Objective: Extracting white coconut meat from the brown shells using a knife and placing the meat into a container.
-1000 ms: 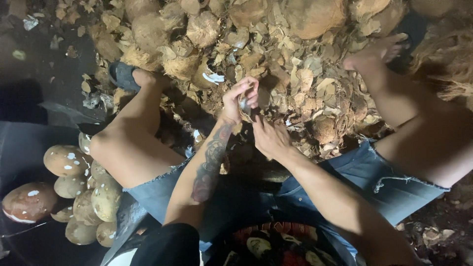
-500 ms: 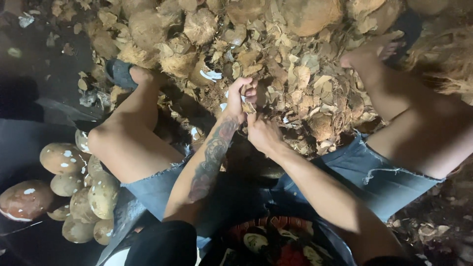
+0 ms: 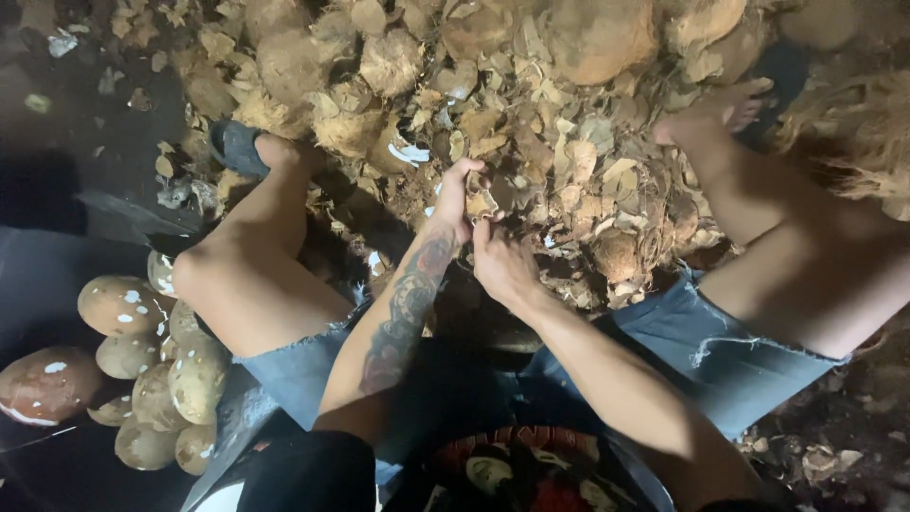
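Brown, dry husk piece (image 3: pixel 481 201) sits mid-frame, pinched in the left hand (image 3: pixel 455 194) grip, right hand (image 3: pixel 502 261) closed on it from below. Heap of tan husk scraps (image 3: pixel 569 142) fills the top, peeled speckled coconuts (image 3: pixel 142 360) lower left.

**Counts in view**

Two hands are seen: left hand (image 3: pixel 458 194), right hand (image 3: pixel 502 261). One shell piece (image 3: pixel 483 201) is held between them. About nine peeled coconuts (image 3: pixel 121 305) are counted at lower left. One blue sandal (image 3: pixel 235 147) is seen. Husk scraps (image 3: pixel 569 161) are too many to be counted.
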